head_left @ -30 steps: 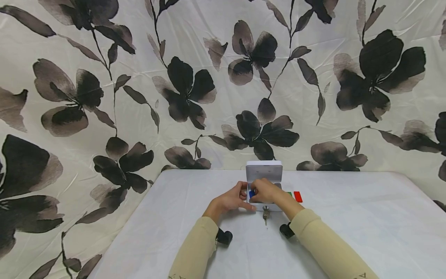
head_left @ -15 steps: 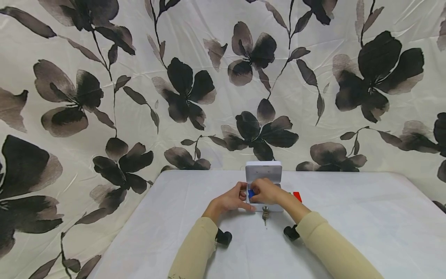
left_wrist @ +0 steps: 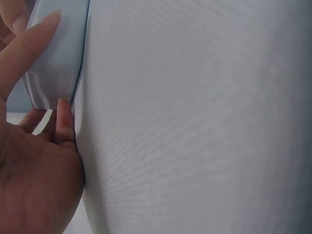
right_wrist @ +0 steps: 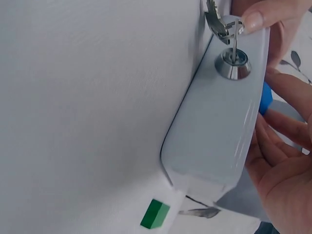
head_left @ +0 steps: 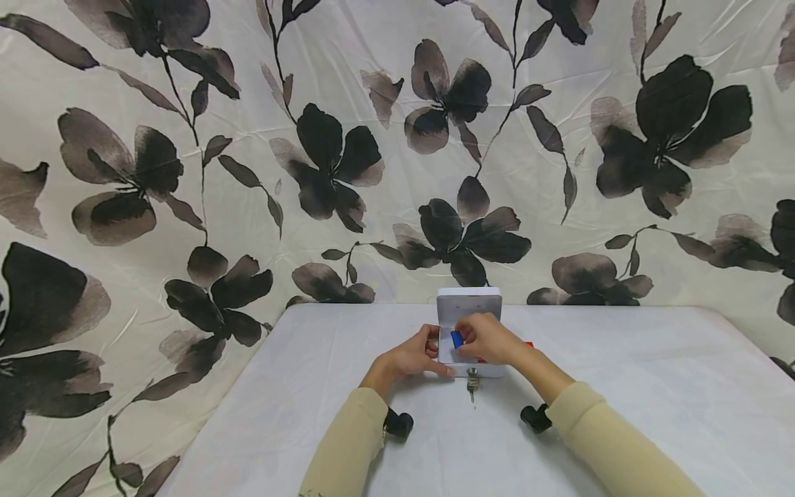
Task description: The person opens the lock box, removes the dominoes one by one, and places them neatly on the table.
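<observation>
A small white lockable box (head_left: 491, 371) stands with its lid (head_left: 470, 304) raised, near the far edge of the table. At its left front corner my left hand (head_left: 406, 355) steadies it, thumb (left_wrist: 36, 41) along the front wall and other fingers at the side. My right hand (head_left: 491, 338) pinches a blue block (head_left: 457, 339) between thumb and fingers, over the box's interior. In the right wrist view the blue block (right_wrist: 266, 97) shows just behind the front rim, partly covered by fingers. Keys (head_left: 472, 386) hang from the front lock (right_wrist: 233, 64).
To the right of the box a green block (right_wrist: 155, 213) lies on the white tablecloth (head_left: 621, 393). A red block (head_left: 529, 344) there is mostly hidden behind the right wrist. A floral cloth (head_left: 335, 159) hangs behind the table.
My right hand has moved up and to the right with the blue block, which was lower at the box's left side. The left hand stays in place.
</observation>
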`<state>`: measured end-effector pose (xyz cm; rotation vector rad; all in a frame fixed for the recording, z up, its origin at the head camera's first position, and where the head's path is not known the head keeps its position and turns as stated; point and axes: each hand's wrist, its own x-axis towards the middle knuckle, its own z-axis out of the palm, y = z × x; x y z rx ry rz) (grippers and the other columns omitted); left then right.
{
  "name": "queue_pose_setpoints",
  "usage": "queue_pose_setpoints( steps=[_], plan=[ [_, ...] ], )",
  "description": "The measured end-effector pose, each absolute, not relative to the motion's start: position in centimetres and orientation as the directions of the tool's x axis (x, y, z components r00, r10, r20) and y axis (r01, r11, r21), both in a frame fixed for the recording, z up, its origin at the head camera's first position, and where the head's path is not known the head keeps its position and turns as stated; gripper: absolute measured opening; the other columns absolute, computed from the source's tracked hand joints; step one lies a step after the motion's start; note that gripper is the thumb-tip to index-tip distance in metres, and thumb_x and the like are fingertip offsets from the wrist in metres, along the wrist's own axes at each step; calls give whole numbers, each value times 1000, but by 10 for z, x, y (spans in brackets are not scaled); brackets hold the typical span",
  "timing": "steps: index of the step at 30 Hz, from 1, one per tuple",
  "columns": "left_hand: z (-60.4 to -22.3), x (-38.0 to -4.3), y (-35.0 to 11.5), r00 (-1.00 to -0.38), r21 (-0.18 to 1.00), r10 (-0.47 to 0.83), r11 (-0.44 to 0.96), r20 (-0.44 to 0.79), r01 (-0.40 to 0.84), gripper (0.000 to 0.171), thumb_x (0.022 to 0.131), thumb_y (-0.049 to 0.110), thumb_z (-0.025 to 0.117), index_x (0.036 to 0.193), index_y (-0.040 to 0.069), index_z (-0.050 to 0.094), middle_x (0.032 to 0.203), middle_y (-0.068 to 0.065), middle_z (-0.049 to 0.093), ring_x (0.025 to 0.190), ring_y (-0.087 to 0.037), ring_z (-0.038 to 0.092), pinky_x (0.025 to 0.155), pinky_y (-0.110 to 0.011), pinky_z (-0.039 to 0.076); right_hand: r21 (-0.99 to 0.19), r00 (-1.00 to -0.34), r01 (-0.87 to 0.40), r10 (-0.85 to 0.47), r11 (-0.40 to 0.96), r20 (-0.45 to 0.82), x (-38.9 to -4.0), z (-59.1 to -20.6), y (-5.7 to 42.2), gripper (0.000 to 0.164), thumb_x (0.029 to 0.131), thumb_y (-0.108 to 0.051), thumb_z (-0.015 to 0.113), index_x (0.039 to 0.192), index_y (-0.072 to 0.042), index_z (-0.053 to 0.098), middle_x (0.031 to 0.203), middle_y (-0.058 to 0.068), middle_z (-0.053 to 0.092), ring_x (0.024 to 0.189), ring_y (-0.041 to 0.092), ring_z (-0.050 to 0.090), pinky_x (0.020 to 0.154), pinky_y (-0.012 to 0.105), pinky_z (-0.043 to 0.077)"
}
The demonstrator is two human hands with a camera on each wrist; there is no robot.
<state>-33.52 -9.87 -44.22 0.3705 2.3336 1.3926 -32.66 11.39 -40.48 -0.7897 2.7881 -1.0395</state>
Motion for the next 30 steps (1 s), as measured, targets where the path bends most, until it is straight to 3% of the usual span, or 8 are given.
queue_pose_setpoints(
  steps=[8,30],
  plan=[
    [-443,-335,-98,-887,886,415,464,-202,15,84,80,13,89,145,10,37,123,-8,50,115,-24,48,107,-43,40,-611,-863,-469,-480,638,160,-325,-403,128,37,83,-8,84,114,6,68,97,11,71,87,21,69,85,42,57],
    [-444,-336,-97,-890,895,405,446,-211,-9,89,77,11,91,147,11,36,124,-8,51,117,-25,48,108,-43,39,-577,-897,-409,-427,707,112,-311,-389,178,39,87,-9,82,120,7,67,99,12,69,90,25,67,82,41,58]
  ],
)
